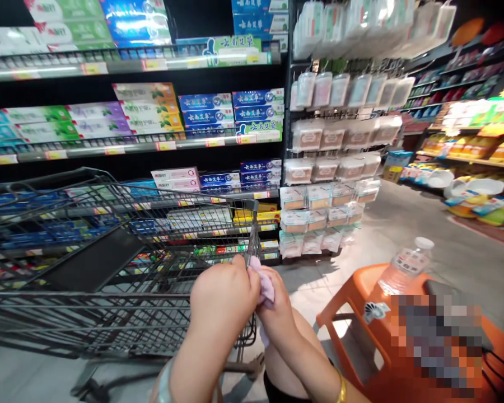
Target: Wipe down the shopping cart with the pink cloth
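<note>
A dark metal shopping cart (121,313) stands in front of me, its narrow end nearest my hands. My left hand (224,291) is closed at the rim of that end; its fingertips are hidden. Close against it, my right hand (279,302) is closed around a lilac cloth (265,284), which bunches out between the two hands at the rim. Part of the cloth hangs below the right hand. Inside the cart I see a black flat panel (94,260) and no goods.
Shelves of boxed toothpaste (205,109) rise behind the cart. Hanging packs (348,134) cover a rack. At right, an orange stool (361,280) bears a clear bottle (407,266), a dark object (439,288) and a blurred-out patch. Grey floor (397,224) runs beyond it.
</note>
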Tool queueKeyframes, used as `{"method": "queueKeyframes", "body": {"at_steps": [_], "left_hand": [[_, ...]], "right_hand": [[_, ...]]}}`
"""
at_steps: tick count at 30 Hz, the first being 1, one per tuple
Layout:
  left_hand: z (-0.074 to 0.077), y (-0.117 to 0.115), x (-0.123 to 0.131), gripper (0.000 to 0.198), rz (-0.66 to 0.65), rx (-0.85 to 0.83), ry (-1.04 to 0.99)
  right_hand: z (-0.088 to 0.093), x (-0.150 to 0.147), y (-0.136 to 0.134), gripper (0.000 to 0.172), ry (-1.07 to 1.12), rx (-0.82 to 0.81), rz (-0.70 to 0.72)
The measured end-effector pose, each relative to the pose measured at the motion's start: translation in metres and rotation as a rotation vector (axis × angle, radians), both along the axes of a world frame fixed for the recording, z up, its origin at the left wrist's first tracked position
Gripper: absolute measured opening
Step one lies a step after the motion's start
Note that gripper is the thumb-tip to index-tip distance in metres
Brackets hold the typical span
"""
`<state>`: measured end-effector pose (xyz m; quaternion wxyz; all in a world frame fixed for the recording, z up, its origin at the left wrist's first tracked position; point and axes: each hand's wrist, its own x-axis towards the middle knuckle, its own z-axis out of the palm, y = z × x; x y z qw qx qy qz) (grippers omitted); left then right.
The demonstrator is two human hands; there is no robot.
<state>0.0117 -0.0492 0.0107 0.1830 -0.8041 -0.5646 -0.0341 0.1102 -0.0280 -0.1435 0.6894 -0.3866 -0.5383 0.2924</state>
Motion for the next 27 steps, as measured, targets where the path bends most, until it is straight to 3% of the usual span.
{"method": "queueKeyframes", "body": {"at_steps": [3, 8, 10, 12, 17, 20, 23, 27], "left_hand": [[0.0, 0.001, 0.001, 0.041, 0.043, 0.003, -0.016], [-0.002, 0.004, 0.001, 0.04, 0.04, 0.016, -0.038], [-0.001, 0.003, 0.0, 0.038, 0.052, 0.017, -0.054], [0.0, 0.002, 0.0, 0.037, 0.043, -0.008, -0.05], [0.005, -0.001, 0.001, 0.036, 0.079, -0.06, -0.066], [0.005, -0.001, 0.001, 0.034, 0.076, -0.061, -0.071], [0.004, 0.0, 0.001, 0.036, 0.047, -0.056, -0.055], [0.005, -0.001, 0.0, 0.037, 0.049, -0.055, -0.06]], "right_hand": [[-0.008, 0.0, -0.006, 0.058, 0.03, -0.042, 0.02], [0.037, 0.006, -0.011, 0.051, 0.027, 0.076, -0.034], [0.045, 0.006, -0.012, 0.049, -0.013, 0.123, -0.063], [0.036, 0.004, -0.014, 0.05, -0.058, 0.111, -0.061], [-0.02, -0.005, -0.024, 0.049, -0.026, -0.019, -0.009], [-0.03, -0.007, -0.031, 0.049, 0.008, -0.09, 0.024], [-0.009, -0.005, -0.034, 0.05, 0.054, -0.108, 0.038], [0.023, -0.002, -0.031, 0.05, 0.018, 0.024, -0.01]]}}
